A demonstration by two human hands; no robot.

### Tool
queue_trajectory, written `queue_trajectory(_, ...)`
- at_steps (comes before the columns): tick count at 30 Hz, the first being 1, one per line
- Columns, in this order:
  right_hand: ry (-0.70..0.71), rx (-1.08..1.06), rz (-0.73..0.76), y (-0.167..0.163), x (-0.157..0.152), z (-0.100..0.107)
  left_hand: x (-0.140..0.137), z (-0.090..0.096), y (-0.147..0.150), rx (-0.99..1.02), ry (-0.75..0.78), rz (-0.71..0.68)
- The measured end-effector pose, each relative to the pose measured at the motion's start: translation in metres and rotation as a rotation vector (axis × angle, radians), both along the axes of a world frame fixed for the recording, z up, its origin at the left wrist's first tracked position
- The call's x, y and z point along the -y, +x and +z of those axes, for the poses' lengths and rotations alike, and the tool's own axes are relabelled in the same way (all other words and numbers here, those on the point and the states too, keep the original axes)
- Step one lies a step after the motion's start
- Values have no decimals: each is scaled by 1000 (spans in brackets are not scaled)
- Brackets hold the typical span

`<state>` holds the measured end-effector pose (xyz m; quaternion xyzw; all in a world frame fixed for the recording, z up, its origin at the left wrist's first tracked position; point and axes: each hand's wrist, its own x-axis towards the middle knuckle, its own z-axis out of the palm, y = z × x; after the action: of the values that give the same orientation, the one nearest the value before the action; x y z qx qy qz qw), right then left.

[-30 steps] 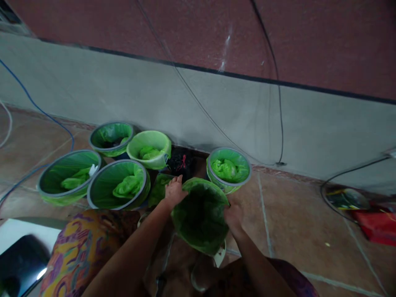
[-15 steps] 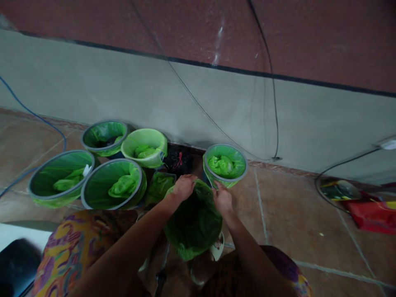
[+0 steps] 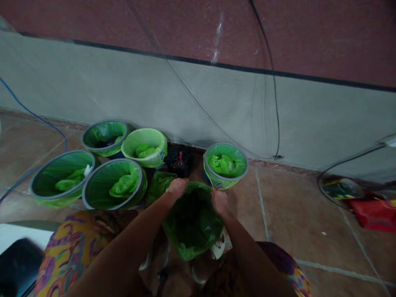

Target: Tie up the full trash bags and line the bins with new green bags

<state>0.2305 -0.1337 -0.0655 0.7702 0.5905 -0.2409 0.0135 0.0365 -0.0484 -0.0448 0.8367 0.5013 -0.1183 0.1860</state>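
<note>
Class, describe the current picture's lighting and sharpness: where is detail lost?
Head view: dim light, with deep shadow inside the green-lined bin; head view: soft focus, the left hand and right hand lacking crisp detail; head view, right edge: the red item looks too soft to identify.

Left hand (image 3: 178,189) gripping, left forearm (image 3: 144,225) toward 1–2 o'clock; right hand (image 3: 220,201) gripping, right forearm (image 3: 243,237) toward 11.

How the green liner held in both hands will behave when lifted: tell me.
The green liner will probably flop where unsupported, as its near edge looks crinkled. It looks like thin plastic, so likely light, though its dark interior may hide weight.
</note>
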Motion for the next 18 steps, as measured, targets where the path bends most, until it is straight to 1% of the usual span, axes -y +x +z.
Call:
queue_trajectory(8,-17,13,-56,-2,2,6,3,5,0,-31,-3,101)
queue_trajectory(10,-5,46,-115,1,5,7,1,8,-2,-29,1,130)
queue_trajectory(13,18,77,-248,9,17,7,0,16,-10,35,42,187)
queue_trajectory(15,5,47,-316,14,30,6,0,21,-17,90,76,220)
queue_trajectory(16,-9,4,-321,15,37,6,1,23,-21,111,83,230)
queue_trajectory(18,-31,-119,-256,16,51,6,2,25,-27,141,83,240)
